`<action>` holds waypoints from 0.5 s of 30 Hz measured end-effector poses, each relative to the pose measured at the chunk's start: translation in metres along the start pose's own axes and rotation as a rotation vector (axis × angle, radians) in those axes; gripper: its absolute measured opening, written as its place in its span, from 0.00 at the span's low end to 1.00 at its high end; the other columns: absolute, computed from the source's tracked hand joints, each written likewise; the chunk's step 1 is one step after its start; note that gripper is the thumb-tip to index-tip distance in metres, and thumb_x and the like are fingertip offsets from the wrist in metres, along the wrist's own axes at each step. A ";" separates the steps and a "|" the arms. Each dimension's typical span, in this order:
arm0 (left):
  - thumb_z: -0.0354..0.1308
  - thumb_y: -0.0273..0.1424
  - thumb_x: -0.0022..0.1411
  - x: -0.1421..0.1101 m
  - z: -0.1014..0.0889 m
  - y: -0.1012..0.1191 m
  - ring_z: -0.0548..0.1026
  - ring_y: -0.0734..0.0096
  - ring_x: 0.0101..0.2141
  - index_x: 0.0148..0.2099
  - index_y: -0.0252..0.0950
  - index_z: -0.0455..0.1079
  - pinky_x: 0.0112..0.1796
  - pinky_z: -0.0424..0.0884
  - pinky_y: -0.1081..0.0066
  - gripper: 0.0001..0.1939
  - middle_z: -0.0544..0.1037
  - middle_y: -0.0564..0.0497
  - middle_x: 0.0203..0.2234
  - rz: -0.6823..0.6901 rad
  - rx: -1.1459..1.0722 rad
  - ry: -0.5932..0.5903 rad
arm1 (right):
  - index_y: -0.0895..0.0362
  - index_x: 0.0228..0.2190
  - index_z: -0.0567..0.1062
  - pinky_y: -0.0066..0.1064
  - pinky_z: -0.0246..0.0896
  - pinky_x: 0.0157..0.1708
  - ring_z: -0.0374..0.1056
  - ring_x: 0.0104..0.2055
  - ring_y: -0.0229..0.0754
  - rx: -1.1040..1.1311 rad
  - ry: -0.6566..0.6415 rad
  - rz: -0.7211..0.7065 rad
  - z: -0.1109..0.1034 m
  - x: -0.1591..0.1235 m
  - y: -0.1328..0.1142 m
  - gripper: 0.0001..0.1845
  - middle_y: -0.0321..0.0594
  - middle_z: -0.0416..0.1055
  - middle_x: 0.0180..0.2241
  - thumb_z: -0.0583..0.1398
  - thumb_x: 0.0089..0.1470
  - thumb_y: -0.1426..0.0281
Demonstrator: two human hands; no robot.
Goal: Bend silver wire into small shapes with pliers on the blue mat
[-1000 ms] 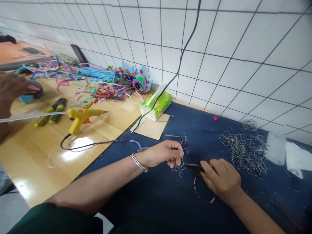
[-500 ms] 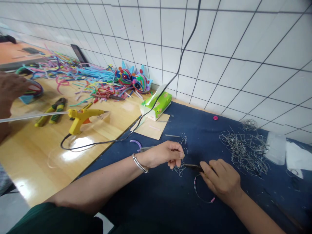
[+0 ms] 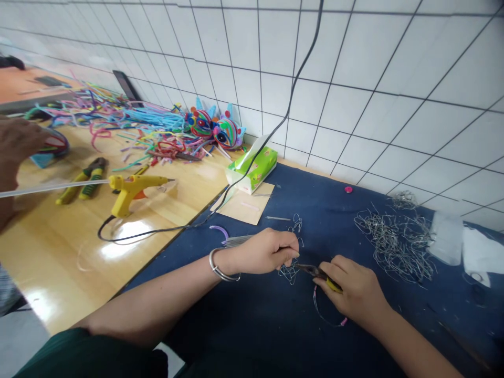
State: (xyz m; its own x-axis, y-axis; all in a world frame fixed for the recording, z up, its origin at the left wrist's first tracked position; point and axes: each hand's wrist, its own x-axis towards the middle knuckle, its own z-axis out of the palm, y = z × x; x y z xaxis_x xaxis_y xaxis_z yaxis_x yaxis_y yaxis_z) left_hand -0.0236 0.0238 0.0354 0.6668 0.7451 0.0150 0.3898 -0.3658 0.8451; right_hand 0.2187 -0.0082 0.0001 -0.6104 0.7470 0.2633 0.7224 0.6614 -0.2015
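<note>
My left hand [image 3: 271, 251] is closed in a pinch above the dark blue cloth [image 3: 252, 320]; whatever its fingertips hold is too fine to make out. Bent thin wires [image 3: 289, 274] lie just below those fingers. My right hand [image 3: 352, 286] grips pliers [image 3: 333, 283] with a yellow handle, their dark jaws pointing left, close to my left fingertips. Whether the jaws bite on a wire cannot be seen. Under the right hand lies a thin wire loop [image 3: 321, 313] with pink bits. Straight wires [image 3: 238, 240] and a purple curved piece [image 3: 221, 230] are beside my left wrist.
A tangled wire heap [image 3: 397, 241] lies to the right. Behind my hands stands a green tissue box [image 3: 255, 169], crossed by a black cord [image 3: 289, 105]. A yellow glue gun [image 3: 129, 194], other pliers [image 3: 84, 181] and colourful strips [image 3: 157, 121] lie left, near another person's hand [image 3: 19, 142].
My right hand has shifted slightly left and turned, so the pliers' yellow handle now shows. My left hand has moved very little, its fingers rolling a bit more closed.
</note>
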 end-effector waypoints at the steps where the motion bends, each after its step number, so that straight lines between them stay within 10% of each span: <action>1: 0.45 0.28 0.62 0.000 0.000 0.001 0.67 0.81 0.22 0.31 0.33 0.64 0.25 0.62 0.79 0.09 0.68 0.55 0.21 0.039 0.062 0.006 | 0.54 0.33 0.71 0.25 0.52 0.26 0.60 0.27 0.34 0.033 -0.022 0.011 0.000 0.000 0.000 0.06 0.36 0.64 0.27 0.56 0.52 0.67; 15: 0.45 0.27 0.61 -0.002 0.000 0.003 0.68 0.78 0.26 0.35 0.34 0.65 0.28 0.61 0.77 0.08 0.71 0.52 0.26 0.162 0.261 -0.020 | 0.53 0.32 0.70 0.26 0.54 0.28 0.62 0.28 0.35 0.249 -0.201 0.120 -0.001 0.004 0.002 0.06 0.34 0.65 0.28 0.58 0.50 0.65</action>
State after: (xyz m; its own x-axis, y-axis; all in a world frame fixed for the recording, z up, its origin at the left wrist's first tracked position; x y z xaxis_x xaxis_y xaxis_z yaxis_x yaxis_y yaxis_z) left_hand -0.0236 0.0211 0.0380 0.7449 0.6551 0.1260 0.4256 -0.6121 0.6665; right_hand 0.2184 -0.0041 0.0016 -0.5953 0.8026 0.0377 0.7068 0.5453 -0.4507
